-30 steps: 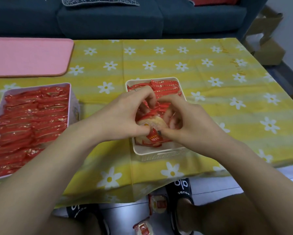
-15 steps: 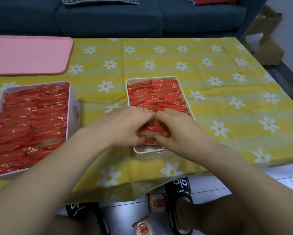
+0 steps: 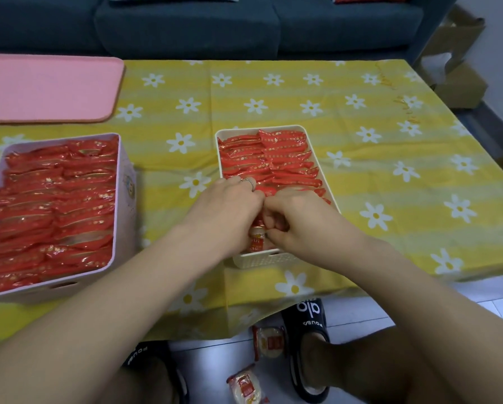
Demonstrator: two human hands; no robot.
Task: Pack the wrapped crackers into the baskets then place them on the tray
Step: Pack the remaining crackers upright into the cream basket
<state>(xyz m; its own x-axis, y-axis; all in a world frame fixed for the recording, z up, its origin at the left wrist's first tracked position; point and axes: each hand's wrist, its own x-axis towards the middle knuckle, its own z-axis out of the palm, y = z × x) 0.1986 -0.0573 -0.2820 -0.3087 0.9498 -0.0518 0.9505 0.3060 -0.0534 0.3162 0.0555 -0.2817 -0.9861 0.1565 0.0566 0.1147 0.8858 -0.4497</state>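
Head view: left hand (image 3: pixel 230 212) and right hand (image 3: pixel 298 221) meet over the near end of the white basket (image 3: pixel 263 259), fingers of both curled round one wrapped cracker (image 3: pixel 257 239) standing just inside its near wall. Basket otherwise packed with red wrapped packs, sitting on yellow flowered tablecloth (image 3: pixel 390 185). Pink box (image 3: pixel 122 199) of packs at left. Pink tray (image 3: pixel 46 88) far left. Two loose packs on the floor (image 3: pixel 269 341).

- Two hands are seen: the left hand (image 3: pixel 230 211) and the right hand (image 3: pixel 300 220).
- Two containers of wrapped crackers are counted: a white basket (image 3: pixel 266 259) and a pink box (image 3: pixel 122 205).
- One pink tray (image 3: pixel 46 88) is seen.
- Two loose cracker packets (image 3: pixel 269 342) are counted on the floor.
- Two black slippers (image 3: pixel 308 316) are seen.
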